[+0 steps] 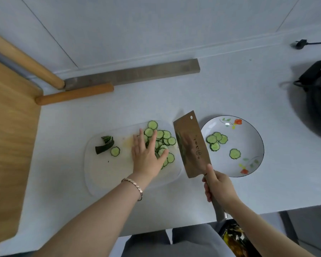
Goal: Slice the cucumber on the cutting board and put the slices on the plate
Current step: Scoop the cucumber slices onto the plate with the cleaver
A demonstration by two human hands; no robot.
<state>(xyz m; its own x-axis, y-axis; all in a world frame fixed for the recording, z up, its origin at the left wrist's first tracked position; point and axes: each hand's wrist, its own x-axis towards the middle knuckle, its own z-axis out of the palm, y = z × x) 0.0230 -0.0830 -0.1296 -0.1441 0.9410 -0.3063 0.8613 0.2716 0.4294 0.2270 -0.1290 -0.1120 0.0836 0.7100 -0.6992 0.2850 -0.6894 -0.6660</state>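
A pile of cucumber slices [166,138] lies on the right part of the clear cutting board [107,173]. My left hand [146,151] rests flat on the pile, fingers spread. Near the board's left end lie a single slice [115,151] and dark cucumber end pieces [105,144]. My right hand [218,186] grips the handle of a cleaver [190,143], whose broad blade stands tilted between the board and the flowered plate [248,130]. Several slices [216,140] lie on the plate, one [234,153] apart from the others.
A wooden board [9,136] fills the left side. Two rolling pins [74,94] and a long grey bar [133,74] lie at the back. A black pan [319,101] sits at the right, a black plug [301,43] behind it. The counter edge runs near my body.
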